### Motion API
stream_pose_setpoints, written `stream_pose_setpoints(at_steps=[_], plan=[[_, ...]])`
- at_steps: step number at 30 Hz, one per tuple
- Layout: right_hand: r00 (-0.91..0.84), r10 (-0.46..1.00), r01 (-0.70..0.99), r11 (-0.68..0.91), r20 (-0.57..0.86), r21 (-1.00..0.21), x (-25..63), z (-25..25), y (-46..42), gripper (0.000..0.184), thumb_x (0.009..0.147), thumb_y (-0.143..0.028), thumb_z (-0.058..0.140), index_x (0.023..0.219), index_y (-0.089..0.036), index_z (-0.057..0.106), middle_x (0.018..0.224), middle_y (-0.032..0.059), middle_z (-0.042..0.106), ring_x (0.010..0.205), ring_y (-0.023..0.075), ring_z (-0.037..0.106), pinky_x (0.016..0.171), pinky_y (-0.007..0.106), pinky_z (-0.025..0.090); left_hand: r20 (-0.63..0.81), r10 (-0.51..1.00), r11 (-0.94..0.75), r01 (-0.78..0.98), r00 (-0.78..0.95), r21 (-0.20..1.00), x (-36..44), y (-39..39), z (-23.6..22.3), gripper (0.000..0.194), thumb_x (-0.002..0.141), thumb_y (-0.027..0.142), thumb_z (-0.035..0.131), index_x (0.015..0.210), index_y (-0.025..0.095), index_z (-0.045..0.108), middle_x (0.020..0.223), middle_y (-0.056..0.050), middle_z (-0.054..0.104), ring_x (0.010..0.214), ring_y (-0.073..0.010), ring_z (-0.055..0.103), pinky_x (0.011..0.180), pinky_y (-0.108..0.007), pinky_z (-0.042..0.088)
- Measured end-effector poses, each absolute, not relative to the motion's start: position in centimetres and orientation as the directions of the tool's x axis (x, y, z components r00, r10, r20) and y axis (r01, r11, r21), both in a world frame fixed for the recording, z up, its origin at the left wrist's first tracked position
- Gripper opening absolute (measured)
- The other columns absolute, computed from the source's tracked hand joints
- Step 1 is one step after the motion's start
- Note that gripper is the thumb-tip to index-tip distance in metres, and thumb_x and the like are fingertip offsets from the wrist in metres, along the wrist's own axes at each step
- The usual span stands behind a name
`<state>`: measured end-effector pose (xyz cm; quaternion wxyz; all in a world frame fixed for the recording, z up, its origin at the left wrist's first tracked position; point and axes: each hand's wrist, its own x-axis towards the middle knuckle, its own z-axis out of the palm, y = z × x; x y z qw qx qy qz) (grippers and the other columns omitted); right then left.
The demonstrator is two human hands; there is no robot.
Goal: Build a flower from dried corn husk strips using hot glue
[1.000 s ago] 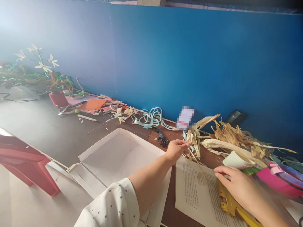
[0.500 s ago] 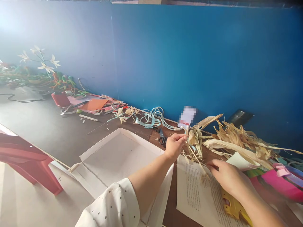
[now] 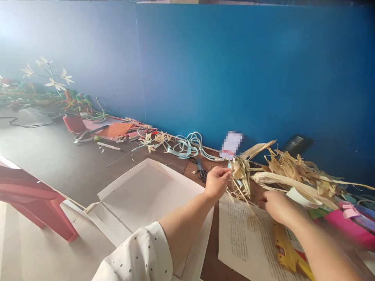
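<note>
One printed sheet [image 3: 244, 242] (text illegible)

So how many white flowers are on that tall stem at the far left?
4: a top flower, a left flower, a right flower and a lowest flower in the middle. I can't see behind them, so another might be hiding.

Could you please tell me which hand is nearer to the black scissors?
Left. The left hand is close beside the scissors, on their right; the right hand is farther off, by the white cup.
</note>
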<state>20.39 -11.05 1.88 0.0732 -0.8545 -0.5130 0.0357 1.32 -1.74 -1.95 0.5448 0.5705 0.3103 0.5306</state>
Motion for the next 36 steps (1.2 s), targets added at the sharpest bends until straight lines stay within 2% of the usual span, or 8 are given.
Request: stream_pose_setpoints(at_steps=[3, 8, 14, 21, 26, 29, 34, 36], plan=[[0.476, 0.858, 0.873, -0.488, -0.191, -0.015, 19.3, 2.0, -10.2, 0.008, 0.060, -0.026, 0.062, 0.062, -0.030, 0.069, 0.066, 0.0056, 0.065, 0.061, 0.0249, 0.060, 0.053, 0.034, 0.036, 0.260, 0.932, -0.205, -0.224, 0.253, 0.953, 1.3, -1.8, -1.9, 0.024, 0.077, 0.037, 0.061, 0.084, 0.017, 0.073, 0.077, -0.004, 0.059, 0.081, -0.0154, 0.055, 0.083, -0.029, 0.044], [0.436, 0.875, 0.898, -0.437, -0.208, 0.045, 18.5, 2.0, -9.5, 0.010, 0.059, -0.022, 0.061, 0.063, -0.028, 0.068, 0.067, 0.0074, 0.063, 0.061, 0.0241, 0.059, 0.055, 0.034, 0.036, 0.223, 0.941, -0.163, -0.237, 0.254, 0.958, 1.2, -1.8, -1.7, 0.022, 0.076, 0.035, 0.062, 0.084, 0.017, 0.073, 0.080, -0.004, 0.061, 0.081, -0.0149, 0.056, 0.082, -0.028, 0.044], [0.355, 0.907, 0.931, -0.364, -0.227, 0.002, 19.5, 0.7, -9.5, 0.006, 0.063, -0.027, 0.059, 0.062, -0.025, 0.066, 0.066, 0.0056, 0.061, 0.061, 0.0208, 0.057, 0.056, 0.032, 0.035, 0.230, 0.938, -0.169, -0.235, 0.258, 0.957, 1.4, -1.8, -1.8, 0.022, 0.076, 0.034, 0.062, 0.085, 0.018, 0.073, 0.081, -0.004, 0.062, 0.081, -0.0146, 0.057, 0.083, -0.028, 0.044], [0.415, 0.897, 0.905, -0.424, -0.150, -0.029, 20.4, 0.7, -9.6, 0.002, 0.060, -0.026, 0.064, 0.062, -0.025, 0.063, 0.058, 0.0017, 0.058, 0.055, 0.0173, 0.055, 0.055, 0.029, 0.033, 0.218, 0.941, -0.155, -0.241, 0.260, 0.958, 1.6, -1.7, -2.2, 0.021, 0.075, 0.034, 0.064, 0.082, 0.017, 0.073, 0.082, -0.005, 0.063, 0.080, -0.0143, 0.057, 0.081, -0.028, 0.045], [0.311, 0.944, 0.946, -0.319, -0.113, -0.060, 21.8, -0.5, -9.2, 0.008, 0.058, -0.031, 0.066, 0.060, -0.024, 0.061, 0.051, 0.0013, 0.054, 0.049, 0.0168, 0.050, 0.052, 0.029, 0.031, 0.213, 0.941, -0.152, -0.231, 0.263, 0.961, 1.6, -1.7, -2.1, 0.021, 0.075, 0.035, 0.064, 0.082, 0.017, 0.073, 0.082, -0.004, 0.063, 0.080, -0.0142, 0.058, 0.080, -0.028, 0.045], [0.311, 0.942, 0.943, -0.322, -0.126, -0.079, 21.8, -1.1, -8.9, 0.009, 0.057, -0.032, 0.066, 0.058, -0.024, 0.061, 0.052, 0.0010, 0.055, 0.047, 0.0158, 0.049, 0.051, 0.028, 0.031, 0.219, 0.940, -0.158, -0.235, 0.263, 0.959, 1.6, -1.7, -2.2, 0.022, 0.075, 0.036, 0.063, 0.082, 0.017, 0.073, 0.082, -0.004, 0.063, 0.078, -0.0143, 0.057, 0.079, -0.028, 0.045], [0.362, 0.904, 0.910, -0.396, -0.227, -0.122, 21.0, -1.2, -8.7, 0.007, 0.057, -0.029, 0.065, 0.056, -0.024, 0.061, 0.054, 0.0035, 0.059, 0.049, 0.0177, 0.052, 0.047, 0.028, 0.030, 0.221, 0.938, -0.152, -0.257, 0.266, 0.954, 1.8, -1.6, -2.5, 0.024, 0.075, 0.038, 0.064, 0.083, 0.017, 0.073, 0.082, -0.005, 0.063, 0.078, -0.0149, 0.057, 0.078, -0.028, 0.045], [0.363, 0.908, 0.906, -0.397, -0.210, -0.147, 20.9, -1.1, -8.8, 0.007, 0.056, -0.027, 0.066, 0.054, -0.024, 0.060, 0.053, 0.0030, 0.059, 0.049, 0.0177, 0.052, 0.047, 0.028, 0.030, 0.218, 0.939, -0.146, -0.266, 0.265, 0.953, 1.8, -1.6, -2.6, 0.024, 0.074, 0.038, 0.064, 0.083, 0.016, 0.073, 0.082, -0.005, 0.063, 0.078, -0.0146, 0.057, 0.077, -0.028, 0.045]])
